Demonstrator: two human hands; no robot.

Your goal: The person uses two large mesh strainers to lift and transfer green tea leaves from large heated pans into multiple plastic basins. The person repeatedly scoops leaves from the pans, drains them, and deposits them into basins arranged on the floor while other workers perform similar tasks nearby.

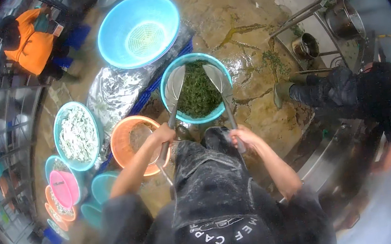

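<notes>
My left hand [163,134] is closed round the handle of a long-handled skimmer [176,81]. In my right hand [246,138] I grip the handle of a second skimmer [220,77]. Both grey skimmer heads stand inside a round teal tub [165,94], one along each side. Between them lies a mass of chopped dark green leaves [198,92], filling much of the tub. An orange tub [118,143] stands next to my left hand, partly hidden by my forearm.
A large blue basin holding a colander [146,36] sits beyond. Tubs of pale pieces [78,136] and a pink basin [65,187] line the left. A person in orange [32,42] is far left, another in black [377,94] at right. Pots [305,46] stand by the wet floor.
</notes>
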